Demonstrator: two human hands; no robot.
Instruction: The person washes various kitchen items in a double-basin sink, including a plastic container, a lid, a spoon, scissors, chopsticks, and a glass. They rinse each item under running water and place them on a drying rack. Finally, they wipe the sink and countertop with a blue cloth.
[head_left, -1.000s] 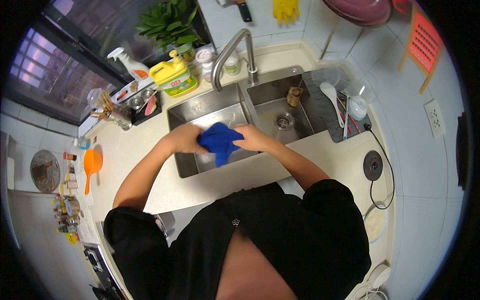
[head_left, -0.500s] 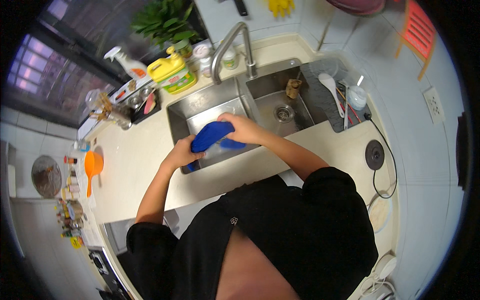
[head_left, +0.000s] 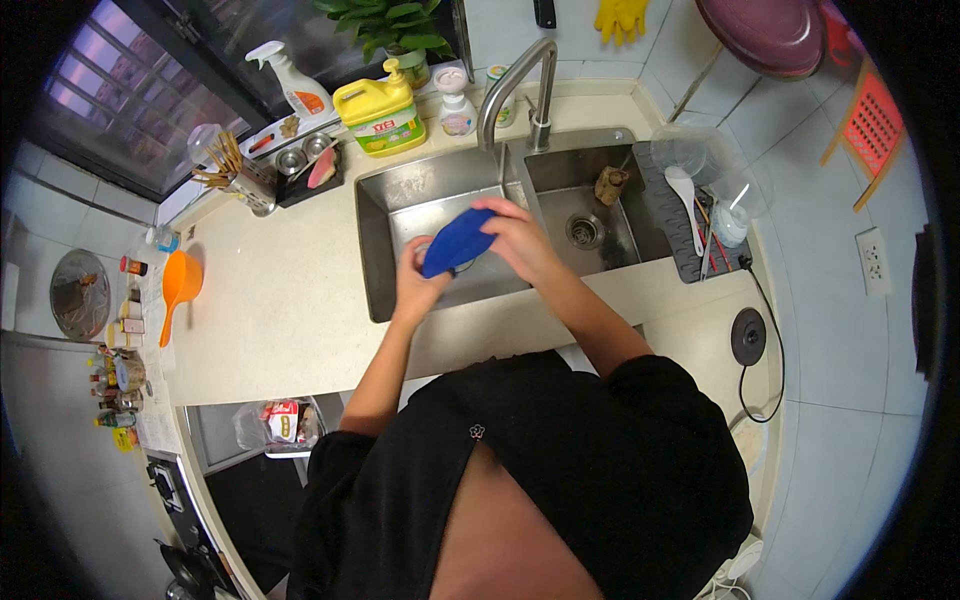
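A folded blue cloth [head_left: 458,243] is stretched between my two hands above the left basin [head_left: 375,235] of the steel sink. My left hand [head_left: 418,278] grips its lower left end, with the thumb along the edge. At the upper right end, my right hand [head_left: 515,235] has its fingers closed on the cloth. The curved tap [head_left: 545,85] reaches over this basin, its spout just beyond the cloth. The cloth hides part of the basin floor.
A brown object [head_left: 611,186] sits by the drain in the right basin. Behind the sink stand a yellow detergent jug [head_left: 380,115] and a spray bottle [head_left: 295,85]. A grey mat [head_left: 690,262] holds a white spoon [head_left: 683,195]. An orange ladle [head_left: 180,280] lies far left.
Both hands have moved right and slightly away from me, bringing the cloth closer under the tap. The cloth is now bunched smaller, its hanging ends gathered up. The view has shifted.
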